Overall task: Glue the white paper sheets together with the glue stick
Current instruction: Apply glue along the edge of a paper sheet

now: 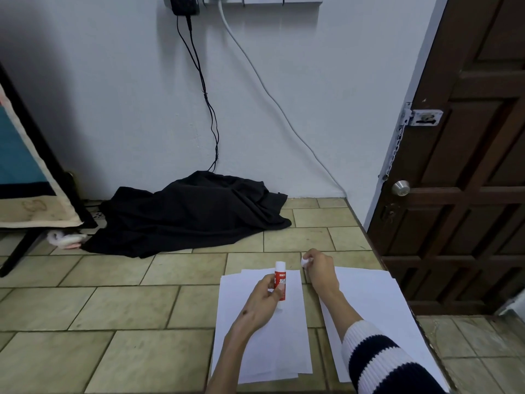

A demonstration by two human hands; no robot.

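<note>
Flanking paper sheets (264,331): black cloth (193,214), door (466,166)

Tiled floor (113,308), white wall (113,95), brown door (468,166), black cloth (193,214).

Two stacks of paper sheets lie on the floor (113,308), one stack (261,345) left of the other (377,302); a cloth (193,214) lies behind them, against the wall (113,109).
</note>
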